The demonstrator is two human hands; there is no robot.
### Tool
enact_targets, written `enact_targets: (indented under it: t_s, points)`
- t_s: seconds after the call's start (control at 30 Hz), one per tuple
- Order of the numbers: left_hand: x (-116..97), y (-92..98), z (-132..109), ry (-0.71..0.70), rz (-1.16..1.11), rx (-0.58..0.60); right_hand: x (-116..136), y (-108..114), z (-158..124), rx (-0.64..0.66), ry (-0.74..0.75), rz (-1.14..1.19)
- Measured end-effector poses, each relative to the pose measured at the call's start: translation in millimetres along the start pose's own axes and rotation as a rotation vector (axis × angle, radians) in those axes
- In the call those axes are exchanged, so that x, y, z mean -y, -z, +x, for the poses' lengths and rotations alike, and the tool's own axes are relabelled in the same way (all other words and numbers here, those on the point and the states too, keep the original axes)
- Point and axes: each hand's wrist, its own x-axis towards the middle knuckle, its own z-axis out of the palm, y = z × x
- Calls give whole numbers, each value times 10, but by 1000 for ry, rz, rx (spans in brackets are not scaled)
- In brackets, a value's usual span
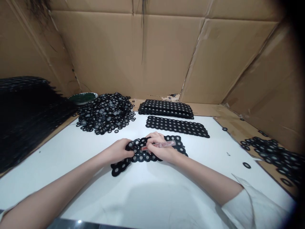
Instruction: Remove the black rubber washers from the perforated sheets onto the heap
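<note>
A black sheet of joined rings (141, 157) lies on the white tabletop, its left end bent down toward me. My left hand (121, 149) grips this sheet near its left end, thumb on top and fingers partly hidden behind the edge. In my right hand (157, 144) is a slim pen-like tool (164, 144) with a clear, red-lettered barrel, held like a pencil. Its reddish front end points left onto the rings, close to my left thumb. The tip itself is too small to make out.
A heap of loose black rings (105, 113) is at the back left, beside a green-filled bowl (83, 98). Finished-looking ring sheets (166, 108) are stacked at the back, with a single sheet (177, 126) before them. More rings (274, 152) lie right; a dark stack (26, 117) stands left.
</note>
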Motion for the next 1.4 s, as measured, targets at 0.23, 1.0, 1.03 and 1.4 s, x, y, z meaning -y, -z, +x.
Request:
enact_targets:
  t_s: [0.23, 1.0, 1.03, 1.4]
  points:
    - [-36, -86, -11, 5, 134, -130, 5, -129, -95, -9, 105, -177]
    - [-134, 85, -38, 34, -119, 5, 9, -134, -147, -166, 202, 298]
    - [-143, 98, -40, 57, -127, 16, 6, -146, -138, -132, 116, 365]
    - [-67, 162, -20, 64, -166, 40, 58, -208, -151, -54, -2, 350]
